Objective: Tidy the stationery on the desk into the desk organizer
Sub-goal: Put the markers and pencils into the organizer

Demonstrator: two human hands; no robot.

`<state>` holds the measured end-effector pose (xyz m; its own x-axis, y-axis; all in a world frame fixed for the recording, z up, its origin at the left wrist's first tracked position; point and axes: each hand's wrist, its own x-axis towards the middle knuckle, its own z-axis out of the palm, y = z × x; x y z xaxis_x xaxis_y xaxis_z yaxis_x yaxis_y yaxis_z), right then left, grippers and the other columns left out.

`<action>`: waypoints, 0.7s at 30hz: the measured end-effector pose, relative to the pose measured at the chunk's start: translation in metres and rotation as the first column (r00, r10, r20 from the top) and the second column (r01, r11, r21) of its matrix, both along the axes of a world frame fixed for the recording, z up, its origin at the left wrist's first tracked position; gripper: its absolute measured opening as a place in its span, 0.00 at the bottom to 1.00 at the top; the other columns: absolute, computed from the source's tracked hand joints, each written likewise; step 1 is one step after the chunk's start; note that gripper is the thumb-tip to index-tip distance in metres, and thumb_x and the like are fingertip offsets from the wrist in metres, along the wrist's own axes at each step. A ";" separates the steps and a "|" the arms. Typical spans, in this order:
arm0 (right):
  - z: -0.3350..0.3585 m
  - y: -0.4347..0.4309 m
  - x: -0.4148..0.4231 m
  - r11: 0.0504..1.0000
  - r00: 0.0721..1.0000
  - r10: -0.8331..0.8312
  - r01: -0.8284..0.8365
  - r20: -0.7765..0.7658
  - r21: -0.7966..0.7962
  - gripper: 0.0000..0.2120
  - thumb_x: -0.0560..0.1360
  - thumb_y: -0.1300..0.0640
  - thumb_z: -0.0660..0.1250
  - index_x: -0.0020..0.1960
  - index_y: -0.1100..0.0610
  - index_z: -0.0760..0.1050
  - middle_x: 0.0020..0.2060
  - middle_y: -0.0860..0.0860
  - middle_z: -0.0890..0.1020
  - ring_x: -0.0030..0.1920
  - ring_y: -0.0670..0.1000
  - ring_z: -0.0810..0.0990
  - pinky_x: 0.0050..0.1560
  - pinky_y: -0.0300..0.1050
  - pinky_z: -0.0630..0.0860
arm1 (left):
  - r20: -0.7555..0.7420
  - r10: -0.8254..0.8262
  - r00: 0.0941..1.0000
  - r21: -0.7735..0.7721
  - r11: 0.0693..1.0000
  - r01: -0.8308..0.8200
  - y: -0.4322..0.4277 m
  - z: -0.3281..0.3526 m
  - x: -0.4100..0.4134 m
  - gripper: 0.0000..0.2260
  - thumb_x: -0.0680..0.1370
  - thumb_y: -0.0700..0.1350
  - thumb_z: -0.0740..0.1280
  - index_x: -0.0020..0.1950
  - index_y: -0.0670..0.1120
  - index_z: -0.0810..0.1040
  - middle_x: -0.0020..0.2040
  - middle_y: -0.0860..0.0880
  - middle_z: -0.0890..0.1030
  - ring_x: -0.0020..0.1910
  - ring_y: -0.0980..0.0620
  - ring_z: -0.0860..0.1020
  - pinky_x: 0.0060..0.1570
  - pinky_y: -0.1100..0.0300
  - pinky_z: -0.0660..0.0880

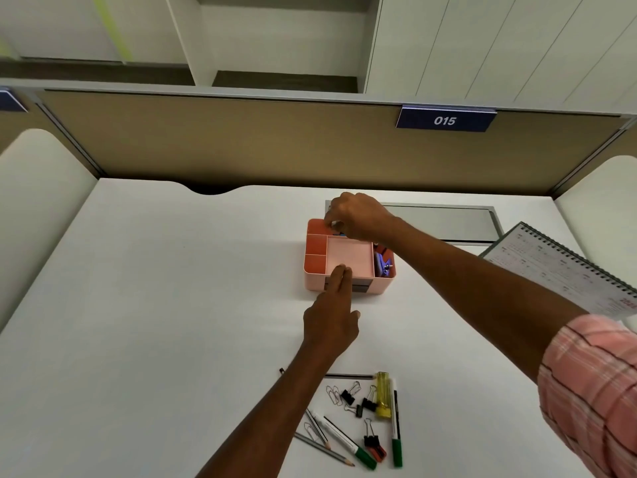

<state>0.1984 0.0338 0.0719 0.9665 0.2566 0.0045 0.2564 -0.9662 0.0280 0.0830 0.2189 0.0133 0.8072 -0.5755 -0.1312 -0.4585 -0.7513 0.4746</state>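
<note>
With the left hand (331,326) steadying the organizer (313,282) at its front rim, fingers (339,277) straight and together, the right hand (358,215) should release the small blue item (339,233) pinched in its curled fingers low inside the back compartment.

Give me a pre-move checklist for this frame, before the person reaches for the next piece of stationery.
1. Steady organizer: ok, the left hand rests straight fingers on its front rim.
2. Empty right hand: cannot tell, its fingers curl over the back compartment.
3. Room left: ok, the left compartments look unfilled.
4. Loose stationery cleared: not ok; markers, pencils, binder clips and paper clips lie on the desk.
</note>
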 end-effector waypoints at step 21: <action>-0.020 0.001 0.024 0.875 0.949 -0.043 -0.115 -0.313 -0.470 0.25 0.80 0.58 0.64 0.76 0.46 0.70 0.81 0.52 0.59 0.82 0.59 0.54 0.72 0.59 0.63 | 0.001 -0.014 1.000 -0.019 1.000 0.014 0.003 0.004 0.001 0.41 0.78 0.36 0.70 0.85 0.50 0.51 0.85 0.54 0.49 0.60 0.50 0.80 0.49 0.62 0.77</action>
